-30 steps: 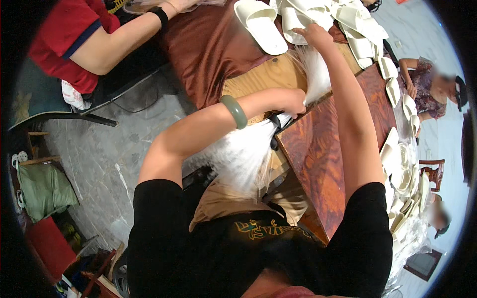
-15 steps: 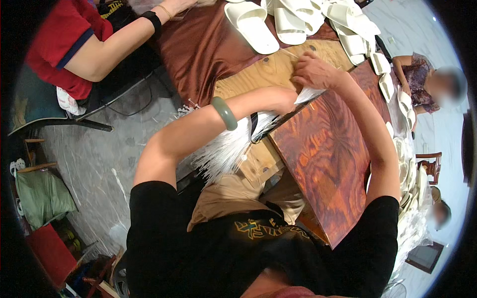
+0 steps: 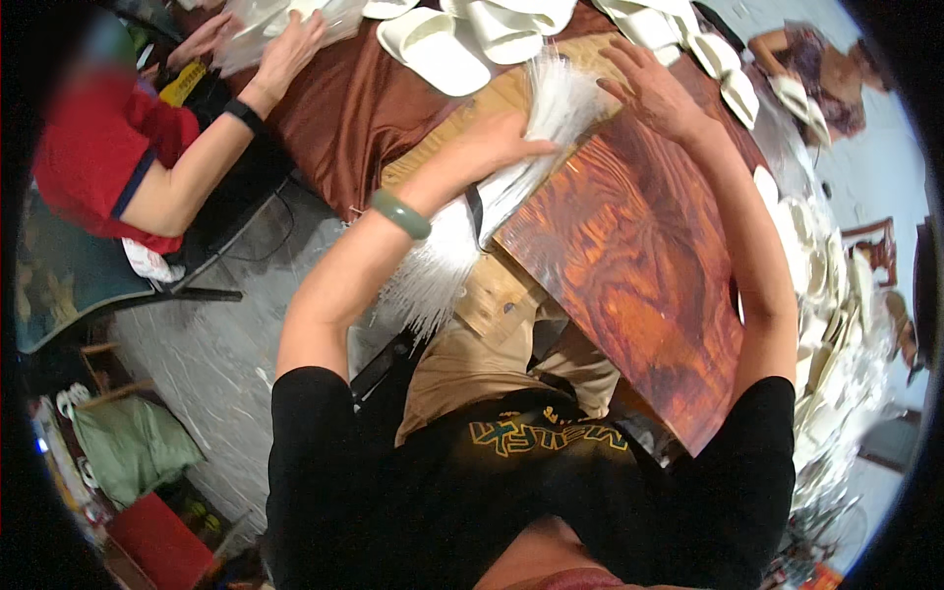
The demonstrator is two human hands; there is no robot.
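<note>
White strand bundle (image 3: 509,193), black-banded and fanned at both ends, lay across the pale wooden surface (image 3: 500,297). Left hand (image 3: 503,140) covered its middle, thumb across; couldn't tell the grip. Cream slippers (image 3: 442,51) were at its 12 o'clock, glossy brown board (image 3: 629,265) at 4. Right hand (image 3: 657,93), curled half a second earlier, was splayed just beside.

White strand bundle (image 3: 506,200), black-banded, ends splayed, lying slantwise
</note>
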